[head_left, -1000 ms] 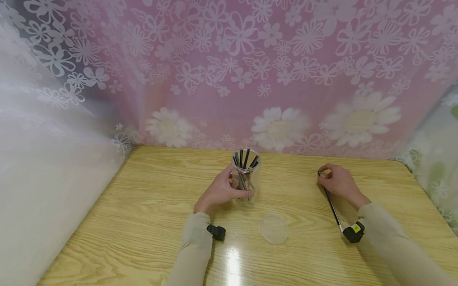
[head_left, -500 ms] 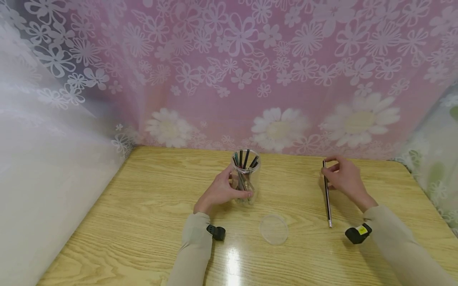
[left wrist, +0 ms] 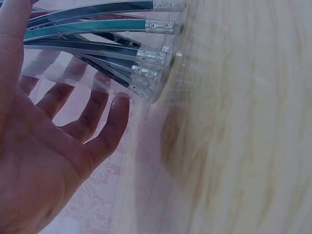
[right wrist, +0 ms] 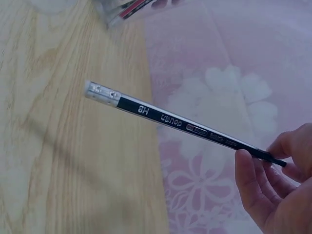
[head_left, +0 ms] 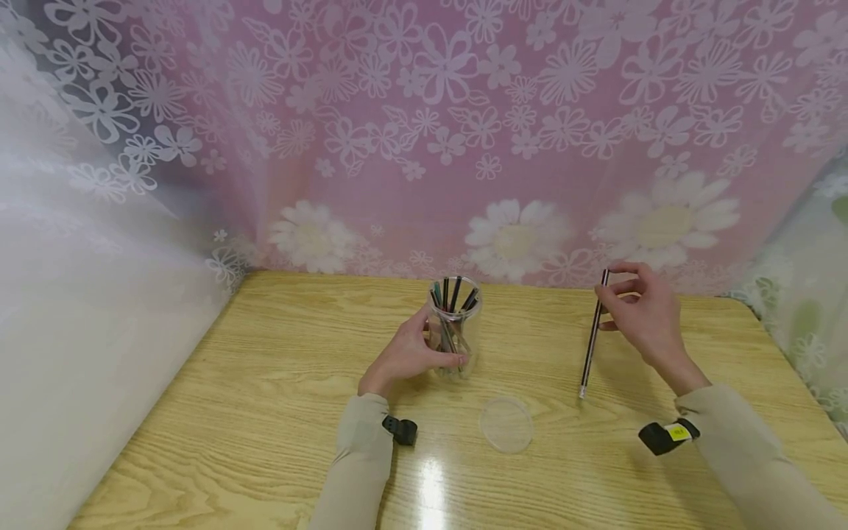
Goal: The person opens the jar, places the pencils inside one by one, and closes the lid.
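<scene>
My left hand [head_left: 407, 350] grips the lower part of a clear round jar [head_left: 475, 331], thumb across its front and fingers round its far side. Several pencils [head_left: 455, 294] stand in the jar; in the left wrist view their eraser ends [left wrist: 158, 27] are at its bottom, one pencil green and others dark. My right hand [head_left: 642, 313] pinches a black-and-silver pencil [head_left: 592, 338] near its upper end, between thumb and fingers. That pencil slants with its white eraser end [right wrist: 100, 92] down, raised over the table, and shows HB lettering in the right wrist view.
A clear round lid [head_left: 506, 425] lies flat on the wooden table [head_left: 285, 383] in front of the jar, between the two forearms. Behind the table's far edge hangs a pink flowered curtain [head_left: 411, 199], with a pale sheet [head_left: 99, 309] along the left side.
My right hand has lifted the pencil off the table, moving up and away from me, and its eraser end has swung left. The left hand and jar have stayed in place.
</scene>
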`<state>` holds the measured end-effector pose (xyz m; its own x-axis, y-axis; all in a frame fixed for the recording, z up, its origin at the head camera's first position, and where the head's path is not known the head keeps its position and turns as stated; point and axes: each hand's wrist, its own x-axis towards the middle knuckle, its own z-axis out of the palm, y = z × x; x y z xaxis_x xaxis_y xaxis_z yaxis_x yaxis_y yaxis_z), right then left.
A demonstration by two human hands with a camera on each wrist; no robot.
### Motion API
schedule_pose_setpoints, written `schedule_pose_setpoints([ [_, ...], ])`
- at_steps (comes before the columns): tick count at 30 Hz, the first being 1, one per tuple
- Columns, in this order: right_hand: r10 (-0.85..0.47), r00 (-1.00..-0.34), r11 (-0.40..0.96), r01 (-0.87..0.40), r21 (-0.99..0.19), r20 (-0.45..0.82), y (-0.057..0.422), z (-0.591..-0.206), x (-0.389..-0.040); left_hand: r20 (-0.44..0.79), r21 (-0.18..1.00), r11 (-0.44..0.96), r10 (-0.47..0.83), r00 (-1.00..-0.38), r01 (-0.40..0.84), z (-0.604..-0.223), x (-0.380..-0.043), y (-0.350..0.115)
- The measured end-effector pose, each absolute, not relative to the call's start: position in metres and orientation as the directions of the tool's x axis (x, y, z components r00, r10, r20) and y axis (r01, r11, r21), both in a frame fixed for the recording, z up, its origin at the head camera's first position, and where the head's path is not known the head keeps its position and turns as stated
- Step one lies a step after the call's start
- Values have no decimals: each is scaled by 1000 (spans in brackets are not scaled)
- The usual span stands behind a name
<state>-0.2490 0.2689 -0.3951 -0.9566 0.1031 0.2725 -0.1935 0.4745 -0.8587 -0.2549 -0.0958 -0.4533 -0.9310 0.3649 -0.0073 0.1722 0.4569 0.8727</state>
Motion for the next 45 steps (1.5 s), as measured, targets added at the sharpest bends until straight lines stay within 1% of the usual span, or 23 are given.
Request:
schedule_pose_setpoints([
  [9, 168, -929, 366, -252, -896, 329, 251, -374, -243, 2, 878, 443, 372, -928, 180, -453, -256, -96],
  [17, 218, -891, 101, -386, -917, 399, 237, -353, -235, -4, 875, 451, 372, -928, 177, -453, -257, -96],
  [23, 282, -866, -67, -448, -892, 414, 225, -341, -232, -5, 870, 460, 371, -929, 179, -452, -257, -96],
  [28, 314, -849, -199, -497, -845, 425, 218, -334, -227, -9, 869, 463, 368, -930, 175, -452, -256, -96],
  [34, 352, -820, -273, -551, -788, 451, 211, -326, -225, -12, 866, 468, 367, -930, 174, -453, -256, -96],
  [45, 445, -795, -373, -582, -723, 411, 201, -309, -227, 0, 876, 449, 367, -930, 177, -453, -256, -96],
])
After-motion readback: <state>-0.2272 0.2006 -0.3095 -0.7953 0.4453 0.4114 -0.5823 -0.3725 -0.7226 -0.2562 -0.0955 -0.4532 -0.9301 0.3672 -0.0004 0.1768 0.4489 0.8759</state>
